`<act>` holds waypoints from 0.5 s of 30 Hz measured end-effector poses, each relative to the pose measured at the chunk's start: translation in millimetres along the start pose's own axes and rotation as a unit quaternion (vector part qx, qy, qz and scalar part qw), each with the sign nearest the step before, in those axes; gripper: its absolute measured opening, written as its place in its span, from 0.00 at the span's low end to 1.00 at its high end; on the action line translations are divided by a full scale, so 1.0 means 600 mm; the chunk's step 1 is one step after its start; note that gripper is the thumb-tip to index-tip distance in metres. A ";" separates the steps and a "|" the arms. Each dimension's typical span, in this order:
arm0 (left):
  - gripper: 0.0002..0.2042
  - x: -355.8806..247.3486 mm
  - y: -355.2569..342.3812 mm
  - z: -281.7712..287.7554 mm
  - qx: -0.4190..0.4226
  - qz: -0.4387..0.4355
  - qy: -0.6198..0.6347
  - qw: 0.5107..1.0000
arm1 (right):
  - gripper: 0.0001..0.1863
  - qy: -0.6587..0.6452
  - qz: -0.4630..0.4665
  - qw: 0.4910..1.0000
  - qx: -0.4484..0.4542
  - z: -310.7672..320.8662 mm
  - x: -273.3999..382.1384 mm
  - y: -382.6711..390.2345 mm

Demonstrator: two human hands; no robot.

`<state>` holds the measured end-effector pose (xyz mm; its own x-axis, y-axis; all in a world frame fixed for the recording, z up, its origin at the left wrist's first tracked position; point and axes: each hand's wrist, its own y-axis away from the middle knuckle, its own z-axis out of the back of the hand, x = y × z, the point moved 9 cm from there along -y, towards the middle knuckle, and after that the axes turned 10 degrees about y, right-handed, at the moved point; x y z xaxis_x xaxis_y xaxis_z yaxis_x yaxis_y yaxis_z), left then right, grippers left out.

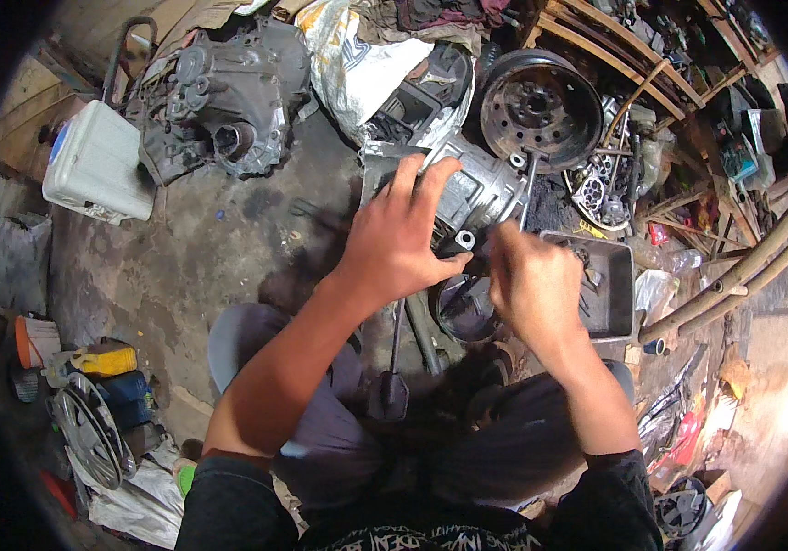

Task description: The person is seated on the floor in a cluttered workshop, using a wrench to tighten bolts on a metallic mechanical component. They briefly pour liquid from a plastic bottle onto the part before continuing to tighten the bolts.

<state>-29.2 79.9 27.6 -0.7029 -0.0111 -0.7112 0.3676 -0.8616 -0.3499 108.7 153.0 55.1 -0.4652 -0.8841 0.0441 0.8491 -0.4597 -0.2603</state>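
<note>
A silver metal housing (467, 184) is between my hands in the middle of the view, with a light metal piece at its left. My left hand (398, 230) grips its left and near side, fingers over the top and thumb beside a pale round end with a hole (464, 241). My right hand (531, 275) is closed at the housing's near right; what its fingers hold is hidden and blurred. A metal bar (530, 197) rises just behind that hand. Below the housing lie a dark round part (458, 312) and a long rod with a flat dark end (389, 395).
A grey gearbox casing (229, 92) and white container (100, 161) lie upper left. Behind are a white sack (357, 55) and black wheel rim (541, 101). A metal tray (609, 285) sits right, beside wooden poles (761, 257). Wheel covers (91, 432) lie lower left.
</note>
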 end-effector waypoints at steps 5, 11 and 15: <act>0.51 -0.003 -0.003 0.000 0.000 0.002 -0.009 1.000 | 0.13 0.027 0.041 0.995 0.086 -0.013 0.019 0.003; 0.51 0.003 0.001 -0.001 0.005 0.007 -0.002 1.000 | 0.10 0.041 -0.036 0.999 0.004 0.014 -0.016 -0.015; 0.51 -0.003 0.002 -0.003 0.006 0.005 -0.003 1.000 | 0.10 0.035 0.034 0.997 0.058 -0.013 0.019 0.010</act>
<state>-26.8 79.8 27.3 -0.7037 -0.0226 -0.7102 0.3669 -0.8675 -0.3359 106.6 140.9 46.6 -0.4178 -0.9077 -0.0390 0.9008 -0.4083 -0.1474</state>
